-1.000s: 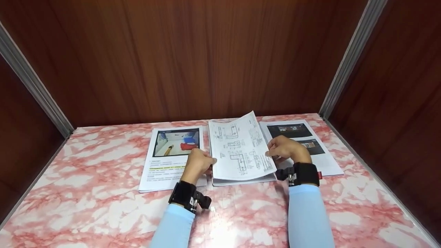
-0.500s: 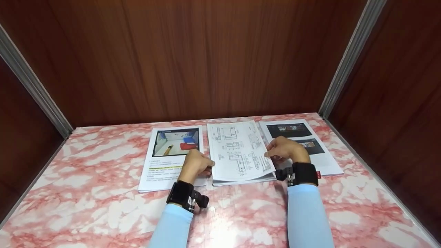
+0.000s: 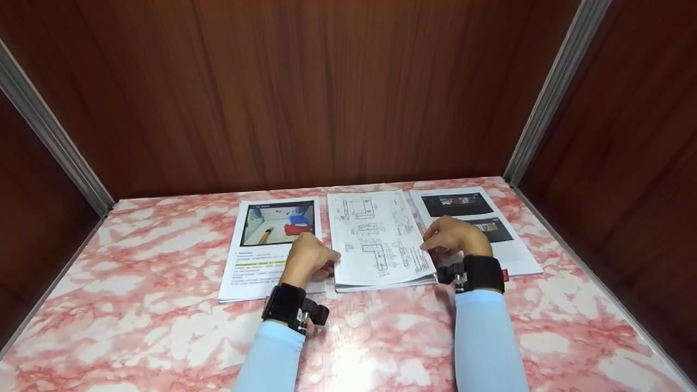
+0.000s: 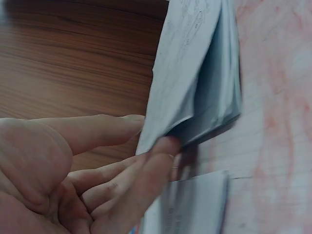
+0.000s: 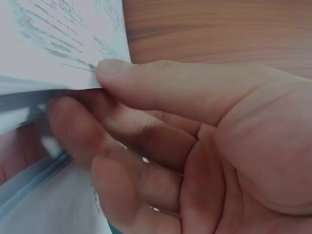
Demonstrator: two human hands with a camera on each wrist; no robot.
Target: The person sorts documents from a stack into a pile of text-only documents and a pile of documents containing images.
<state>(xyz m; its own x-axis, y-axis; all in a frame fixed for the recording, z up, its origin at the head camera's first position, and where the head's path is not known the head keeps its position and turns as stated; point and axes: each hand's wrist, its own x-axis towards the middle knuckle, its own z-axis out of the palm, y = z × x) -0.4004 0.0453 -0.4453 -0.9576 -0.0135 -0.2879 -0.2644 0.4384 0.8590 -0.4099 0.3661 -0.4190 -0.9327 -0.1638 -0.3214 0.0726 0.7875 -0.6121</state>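
A sheet of paper printed with technical line drawings tops the middle stack of papers. At its left edge my left hand pinches it; in the left wrist view the thumb lies at the edge and the fingers are beneath. My right hand pinches the opposite edge. In the right wrist view its thumb presses the top of the sheet, fingers curled below. A gap shows between the sheet and the pages under it.
To the left lies a paper stack with a colour photo and a yellow-highlighted line. Another stack with dark pictures lies to the right, partly behind my right hand. The marbled table meets brown wood-grain panels behind.
The sheet's far right corner, curled up a second ago, has come down and the sheet now lies flatter. Both hands stay at its edges with little movement.
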